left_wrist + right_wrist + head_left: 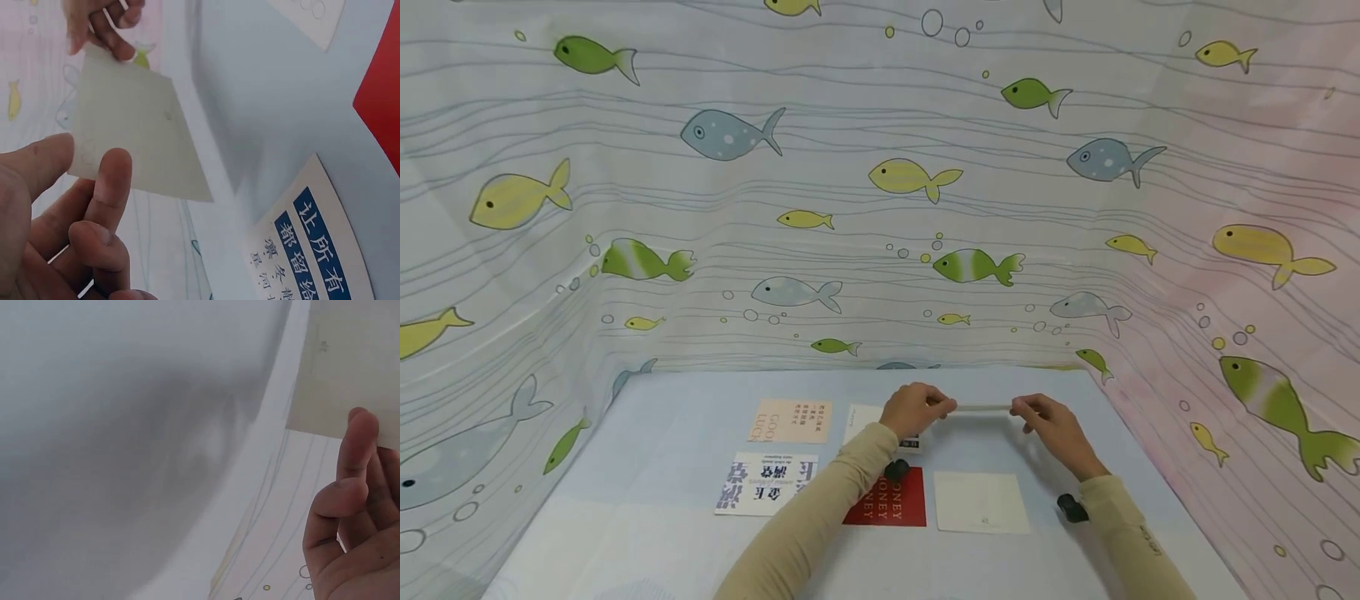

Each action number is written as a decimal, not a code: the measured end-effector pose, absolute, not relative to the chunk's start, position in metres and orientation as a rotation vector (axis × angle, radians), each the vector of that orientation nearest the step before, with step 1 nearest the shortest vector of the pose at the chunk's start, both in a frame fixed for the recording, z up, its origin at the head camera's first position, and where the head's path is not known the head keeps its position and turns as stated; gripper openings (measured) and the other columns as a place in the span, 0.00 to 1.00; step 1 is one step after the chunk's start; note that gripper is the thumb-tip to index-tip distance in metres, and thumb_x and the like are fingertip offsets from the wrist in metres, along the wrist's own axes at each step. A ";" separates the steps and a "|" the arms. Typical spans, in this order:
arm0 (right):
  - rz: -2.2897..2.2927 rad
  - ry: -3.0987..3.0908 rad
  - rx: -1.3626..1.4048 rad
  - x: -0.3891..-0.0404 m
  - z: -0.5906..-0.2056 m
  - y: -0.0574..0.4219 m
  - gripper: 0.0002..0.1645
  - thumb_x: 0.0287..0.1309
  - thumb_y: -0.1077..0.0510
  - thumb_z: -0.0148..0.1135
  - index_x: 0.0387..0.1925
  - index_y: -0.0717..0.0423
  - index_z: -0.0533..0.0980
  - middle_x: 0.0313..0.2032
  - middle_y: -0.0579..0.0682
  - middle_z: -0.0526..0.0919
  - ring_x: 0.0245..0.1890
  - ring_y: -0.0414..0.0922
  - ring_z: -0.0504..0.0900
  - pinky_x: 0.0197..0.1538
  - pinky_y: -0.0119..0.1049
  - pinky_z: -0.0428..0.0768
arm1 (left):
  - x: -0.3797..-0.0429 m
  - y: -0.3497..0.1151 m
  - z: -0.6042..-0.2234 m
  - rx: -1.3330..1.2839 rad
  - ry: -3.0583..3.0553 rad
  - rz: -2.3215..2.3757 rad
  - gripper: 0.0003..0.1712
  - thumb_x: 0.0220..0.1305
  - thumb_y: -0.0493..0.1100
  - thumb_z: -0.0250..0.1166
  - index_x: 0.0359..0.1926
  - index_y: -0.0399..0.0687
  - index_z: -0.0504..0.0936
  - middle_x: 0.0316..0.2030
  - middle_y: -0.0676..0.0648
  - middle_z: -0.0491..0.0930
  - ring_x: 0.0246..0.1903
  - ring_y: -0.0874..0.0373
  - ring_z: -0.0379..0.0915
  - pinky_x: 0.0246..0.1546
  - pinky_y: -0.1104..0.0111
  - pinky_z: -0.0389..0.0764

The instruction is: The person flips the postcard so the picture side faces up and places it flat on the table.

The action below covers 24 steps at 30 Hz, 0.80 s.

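Note:
A pale cream card [983, 407] is held up off the table, almost edge-on in the head view. My left hand [916, 410] pinches its left end between thumb and finger. At its right end my right hand [1054, 427] pinches it too. The left wrist view shows the card's broad face [134, 119], plain apart from a small faint mark. Below my left hand lies a white card with blue-backed characters [315, 237], partly hidden by the hand and sleeve in the head view.
Flat on the pale table [647, 467] lie a peach card [790, 421], a white card with blue-purple print [766, 485], a red card [887, 504] and a cream card [982, 502]. Fish-patterned cloth [850, 250] walls the back and sides.

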State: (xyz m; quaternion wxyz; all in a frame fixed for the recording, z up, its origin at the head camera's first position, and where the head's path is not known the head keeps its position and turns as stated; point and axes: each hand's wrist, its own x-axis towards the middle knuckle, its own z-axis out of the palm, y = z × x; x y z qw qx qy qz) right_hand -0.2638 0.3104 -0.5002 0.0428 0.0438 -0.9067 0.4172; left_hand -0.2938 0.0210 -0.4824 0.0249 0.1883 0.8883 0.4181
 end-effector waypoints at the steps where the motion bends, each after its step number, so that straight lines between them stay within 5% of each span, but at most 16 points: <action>1: 1.276 -2.779 0.133 -0.263 -0.500 0.312 0.28 0.73 0.38 0.55 0.56 0.55 0.78 0.48 0.51 0.86 0.37 0.47 0.82 0.43 0.42 0.74 | -0.293 0.022 -0.482 0.590 2.749 1.283 0.17 0.68 0.58 0.66 0.43 0.53 0.90 0.30 0.58 0.84 0.29 0.67 0.76 0.30 0.70 0.75; 24: 1.180 -2.946 0.173 -0.252 -0.510 0.324 0.26 0.60 0.41 0.71 0.53 0.51 0.80 0.50 0.52 0.84 0.39 0.45 0.78 0.38 0.40 0.75 | -0.282 0.030 -0.495 0.625 2.784 1.039 0.12 0.60 0.56 0.74 0.40 0.57 0.89 0.29 0.63 0.82 0.26 0.69 0.73 0.27 0.70 0.74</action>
